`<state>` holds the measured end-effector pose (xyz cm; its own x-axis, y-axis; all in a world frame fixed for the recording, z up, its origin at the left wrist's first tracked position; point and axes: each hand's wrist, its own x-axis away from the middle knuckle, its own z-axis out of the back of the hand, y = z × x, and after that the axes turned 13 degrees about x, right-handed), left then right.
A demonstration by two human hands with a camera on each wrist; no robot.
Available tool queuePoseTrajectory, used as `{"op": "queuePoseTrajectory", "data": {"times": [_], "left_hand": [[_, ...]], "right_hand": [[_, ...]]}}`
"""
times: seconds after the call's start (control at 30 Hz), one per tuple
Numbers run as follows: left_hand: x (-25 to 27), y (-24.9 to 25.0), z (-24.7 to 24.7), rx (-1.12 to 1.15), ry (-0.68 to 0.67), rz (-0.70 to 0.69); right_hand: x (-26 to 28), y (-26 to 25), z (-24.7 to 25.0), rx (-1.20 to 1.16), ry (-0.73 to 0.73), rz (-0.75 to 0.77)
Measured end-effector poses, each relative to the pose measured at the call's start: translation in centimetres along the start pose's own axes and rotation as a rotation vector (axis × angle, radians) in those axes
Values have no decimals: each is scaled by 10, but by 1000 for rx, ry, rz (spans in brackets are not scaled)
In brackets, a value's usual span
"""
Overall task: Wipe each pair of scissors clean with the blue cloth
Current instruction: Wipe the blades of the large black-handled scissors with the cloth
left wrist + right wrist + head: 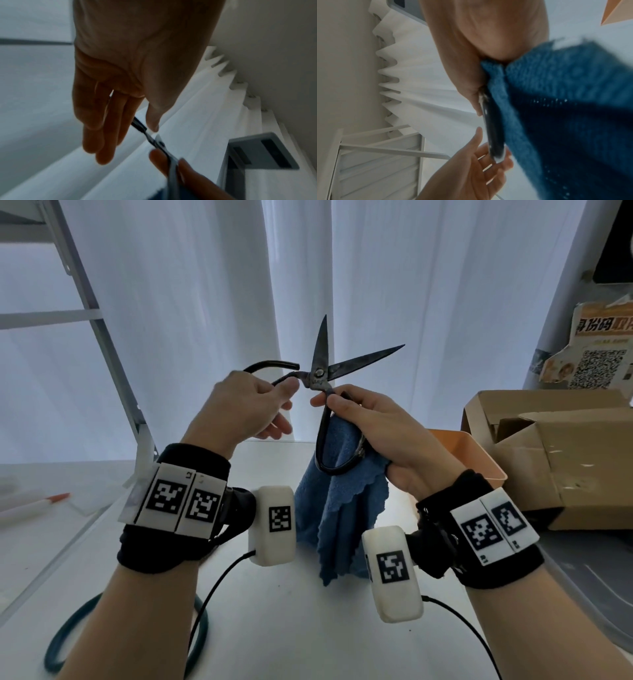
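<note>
Black iron scissors held aloft, blades splayed: left hand pinches one handle, right hand grips the other with the blue cloth. Exposed points risk nicking fingers; the loosely bunched cloth could slip.

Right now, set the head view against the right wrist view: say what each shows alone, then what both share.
Head view only: the scissors' open blades pointing up, the cardboard box and the green ring on the table.
Right wrist view only: the underside of the right hand, with the blue cloth bunched in its palm against a dark handle.
Both: the left hand on the other handle, the cloth, the white curtain.
</note>
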<state>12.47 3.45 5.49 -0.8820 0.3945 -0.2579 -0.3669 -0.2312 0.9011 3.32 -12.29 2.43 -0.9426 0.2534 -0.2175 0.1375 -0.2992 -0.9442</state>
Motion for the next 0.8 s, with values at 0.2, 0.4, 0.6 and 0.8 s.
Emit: {"op": "queuePoseTrajectory", "data": {"times": [0.2, 0.4, 0.6, 0.8], "left_hand": [[-1, 3, -13, 308, -26, 9], [-3, 1, -10, 484, -26, -18], [0, 3, -9, 550, -89, -3], [1, 6, -9, 626, -35, -25]], "right_hand": [[2, 0, -2, -10, 7, 76], [3, 1, 1, -36, -65, 32], [3, 1, -1, -16, -116, 14], [5, -2, 5, 76, -182, -26]]}}
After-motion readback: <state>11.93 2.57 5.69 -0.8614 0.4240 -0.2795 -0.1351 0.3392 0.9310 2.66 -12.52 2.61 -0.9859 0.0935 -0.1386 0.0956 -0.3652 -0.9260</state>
